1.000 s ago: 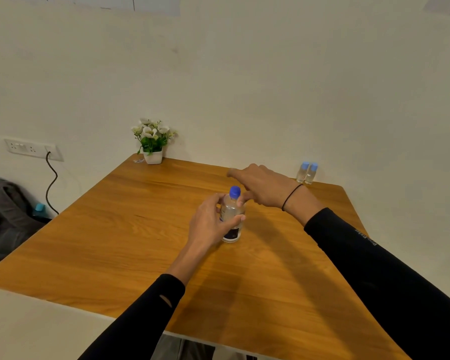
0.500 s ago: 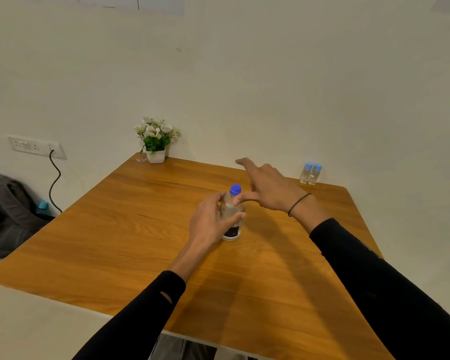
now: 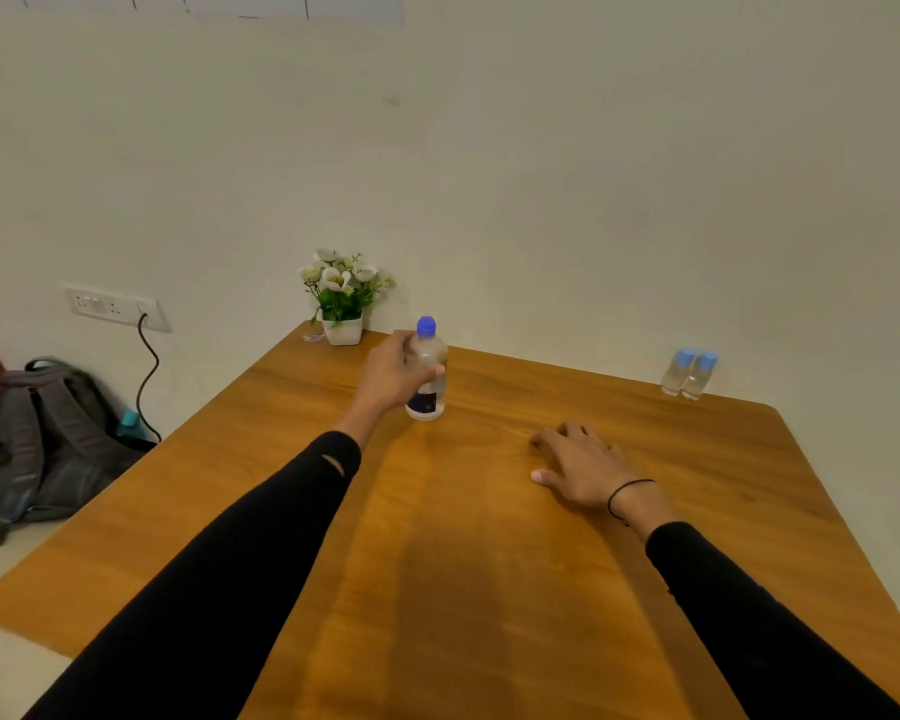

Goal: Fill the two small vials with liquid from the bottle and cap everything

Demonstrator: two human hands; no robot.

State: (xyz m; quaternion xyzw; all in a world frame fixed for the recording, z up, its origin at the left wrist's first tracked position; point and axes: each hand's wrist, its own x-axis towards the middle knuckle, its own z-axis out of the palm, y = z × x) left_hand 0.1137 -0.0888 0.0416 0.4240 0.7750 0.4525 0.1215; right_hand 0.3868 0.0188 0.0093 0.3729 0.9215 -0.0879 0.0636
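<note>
**Bottle held capped, vials capped at far edge: looks like final set-down**

Left hand (image 3: 391,374) wrapped round bottle (image 3: 426,374), fingers curled on the far side, thumb across the front at mid-height. Bottle upright, base on or just above table (image 3: 489,589); contact not clear. Blue cap (image 3: 426,326) seated, clear of the fingers, just above them.

Right hand (image 3: 585,472) flat on the wood, fingers loosely spread, gripping nothing. Well apart from the bottle, off to the thumb side of the left hand.

Two vials (image 3: 689,374) upright, touching each other, both with light-blue caps on, far beyond the right fingertips near the table's back edge. Fill level too small to read.

Judgement: everything capped, so task near done; step in hand is parking the bottle.

To do it well:
- Keep bottle vertical, lower until base sits flat before loosening the curl.
- Release thumb and fingers together, straight back, no sideways drag; tall narrow body, tips easily.
- Leave room from flower pot (image 3: 342,330), just beyond the knuckles to the left.
- Check cap tightness with right hand if any doubt.

Labels: dark band low on the bottle, below the thumb, with pale print; not legible. No readable writing on vials or pot. Small tag on the sleeve cuff area not readable either.
</note>
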